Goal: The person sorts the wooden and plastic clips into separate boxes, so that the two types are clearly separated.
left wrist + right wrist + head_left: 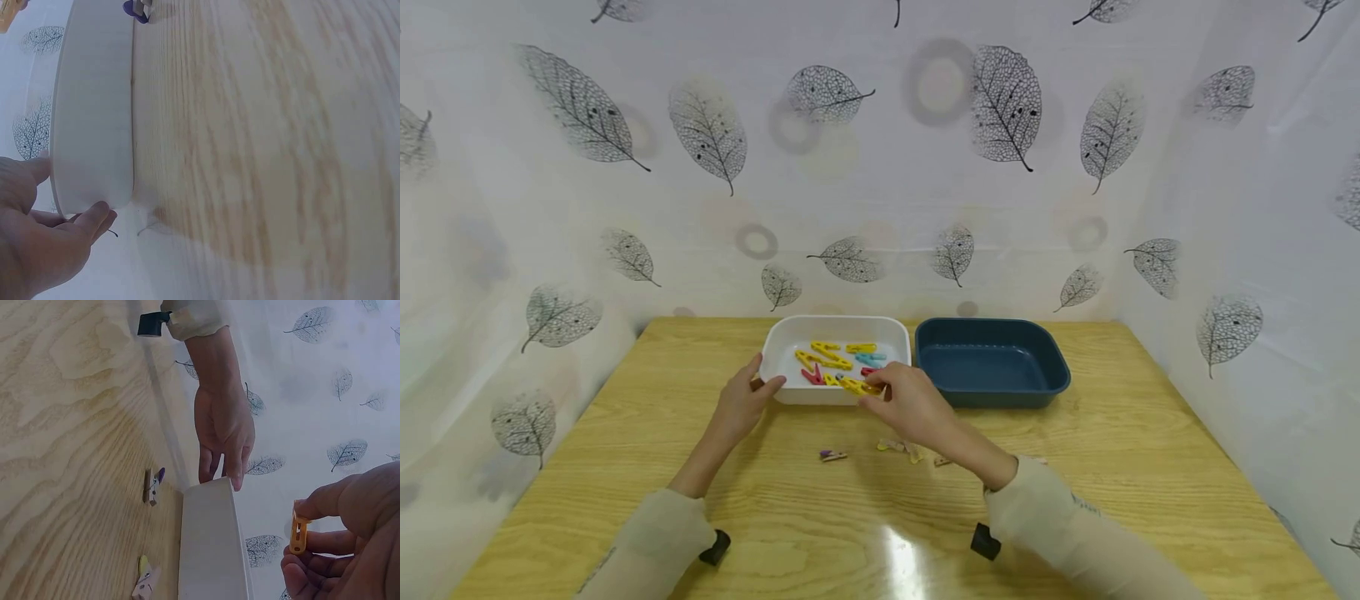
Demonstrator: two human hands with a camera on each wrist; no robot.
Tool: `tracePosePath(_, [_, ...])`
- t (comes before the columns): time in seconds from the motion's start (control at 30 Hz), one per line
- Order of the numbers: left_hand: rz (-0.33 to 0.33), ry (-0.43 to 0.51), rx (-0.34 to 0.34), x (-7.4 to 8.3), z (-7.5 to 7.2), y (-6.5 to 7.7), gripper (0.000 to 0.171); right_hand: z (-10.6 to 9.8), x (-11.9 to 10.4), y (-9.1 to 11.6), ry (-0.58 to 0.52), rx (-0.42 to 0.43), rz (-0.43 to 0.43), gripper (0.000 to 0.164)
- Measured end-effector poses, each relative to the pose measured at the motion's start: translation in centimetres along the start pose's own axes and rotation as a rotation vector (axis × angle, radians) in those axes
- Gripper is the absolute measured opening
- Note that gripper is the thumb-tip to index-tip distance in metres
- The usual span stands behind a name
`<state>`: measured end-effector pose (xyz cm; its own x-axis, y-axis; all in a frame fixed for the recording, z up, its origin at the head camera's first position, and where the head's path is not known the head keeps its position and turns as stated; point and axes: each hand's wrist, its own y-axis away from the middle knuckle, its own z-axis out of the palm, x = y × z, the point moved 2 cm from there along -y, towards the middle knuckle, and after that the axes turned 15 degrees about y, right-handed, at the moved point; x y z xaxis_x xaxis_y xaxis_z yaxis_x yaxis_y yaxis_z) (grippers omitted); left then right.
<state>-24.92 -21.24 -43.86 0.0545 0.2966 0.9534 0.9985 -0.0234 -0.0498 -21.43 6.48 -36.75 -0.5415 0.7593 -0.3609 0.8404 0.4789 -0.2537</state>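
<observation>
A white tub (816,395) holds several yellow, red and light blue plastic clothespins. My left hand (747,402) holds this tub at its front left corner, the thumb by the front wall and the fingers along the left side; the left wrist view shows fingertips (94,215) against the wall. Over the tub's front right edge, my right hand (913,404) pinches a yellow clothespin (299,536) between thumb and fingers. Inside the tub lie a yellow clothespin (824,360), a red clothespin (812,376) and a light blue clothespin (870,358).
Right beside the white tub stands a dark blue tub (992,398). On the wooden table (805,517) in front lie small wooden clothespins, one with a purple piece (832,456), others under the right forearm. A leaf-patterned curtain (880,167) surrounds the table's back and sides.
</observation>
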Motion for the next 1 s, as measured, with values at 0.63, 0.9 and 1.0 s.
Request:
tracePosePath(0.63, [-0.038,-0.001,-0.001,-0.1,-0.1,-0.2,0.074,-1.0,2.8,-2.7,0.008,0.035,0.051,0.024])
tracePosePath(0.9, [-0.028,0.010,0.000,-0.2,-0.1,-0.2,0.073,-0.9,4.0,-3.9,0.035,0.043,0.053,0.026])
tracePosePath(1.0, [-0.029,0.021,0.003,-0.2,0.0,-0.3,0.073,-0.9,4.3,-4.3,0.052,0.046,0.061,0.025])
